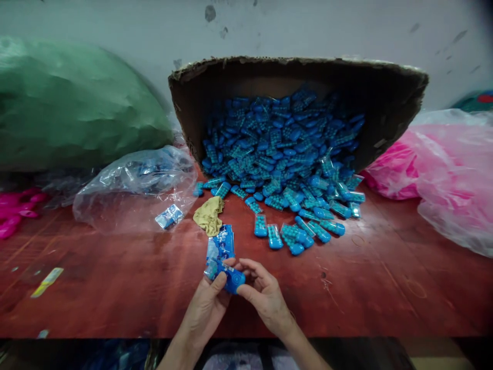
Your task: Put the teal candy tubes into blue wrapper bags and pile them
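Note:
Above the table's front edge, my left hand (210, 298) and my right hand (265, 293) both grip one small blue container (234, 280). It is held tilted, its clear end to the left and its rounded blue end to the right. My left thumb presses on its printed face, while my right thumb and fingers pinch the blue end. Just beyond them lie blue printed cards (221, 242), partly overlapped by the container. Behind the cards is a crumpled yellowish cloth (209, 215). Loose clear containers with blue ends and small teal balls inside (275, 237) lie farther right.
A cardboard box (396, 110) on its side spills a heap of similar containers (277, 139) onto the red table (146, 288). Left are a clear plastic bag (115, 195), a large green sack (73, 108) and pink pieces (17, 210). Pink-filled bags (454, 164) stand right.

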A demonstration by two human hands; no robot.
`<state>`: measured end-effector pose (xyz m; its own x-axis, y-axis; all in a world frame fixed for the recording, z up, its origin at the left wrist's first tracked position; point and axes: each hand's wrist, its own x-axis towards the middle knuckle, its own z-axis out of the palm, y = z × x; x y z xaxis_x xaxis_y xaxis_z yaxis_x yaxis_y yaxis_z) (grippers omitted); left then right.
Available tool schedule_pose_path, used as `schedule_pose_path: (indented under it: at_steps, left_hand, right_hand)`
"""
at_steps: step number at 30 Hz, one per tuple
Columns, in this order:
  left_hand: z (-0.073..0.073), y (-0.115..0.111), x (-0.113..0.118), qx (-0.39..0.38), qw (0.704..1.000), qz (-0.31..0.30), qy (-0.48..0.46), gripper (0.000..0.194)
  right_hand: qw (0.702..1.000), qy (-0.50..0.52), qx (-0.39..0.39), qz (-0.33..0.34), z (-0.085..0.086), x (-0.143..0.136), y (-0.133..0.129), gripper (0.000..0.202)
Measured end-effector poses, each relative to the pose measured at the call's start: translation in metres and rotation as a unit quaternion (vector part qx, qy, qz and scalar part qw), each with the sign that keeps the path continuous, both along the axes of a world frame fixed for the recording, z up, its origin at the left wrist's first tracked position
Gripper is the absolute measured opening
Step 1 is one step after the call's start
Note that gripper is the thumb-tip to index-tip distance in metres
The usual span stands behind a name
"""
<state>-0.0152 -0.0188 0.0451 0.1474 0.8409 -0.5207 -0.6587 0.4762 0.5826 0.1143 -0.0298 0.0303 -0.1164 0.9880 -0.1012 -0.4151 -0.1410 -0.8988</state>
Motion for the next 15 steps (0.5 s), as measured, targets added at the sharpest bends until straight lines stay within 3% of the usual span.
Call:
schedule_pose_path:
  at_steps: [4, 10, 15]
  left_hand:
    - [-0.002, -0.003, 0.000, 0.006, 0.999, -0.009, -0.047, 0.026]
    - [-0.004, -0.007, 0.003, 0.017, 1.000, -0.016, 0.004, 0.024]
    - [0.005, -0.004, 0.010, -0.007, 1.000, 0.022, 0.020, 0.021]
  right_hand:
    - [0.999, 0.040, -0.031, -0.013, 0.000, -0.001, 0.003, 0.039]
    - [0.993, 0.099, -0.060, 0.028, -0.001, -0.003, 0.005, 0.048]
    - [1.000, -0.008, -0.003, 0.001, -0.007, -0.006, -0.003, 0.048]
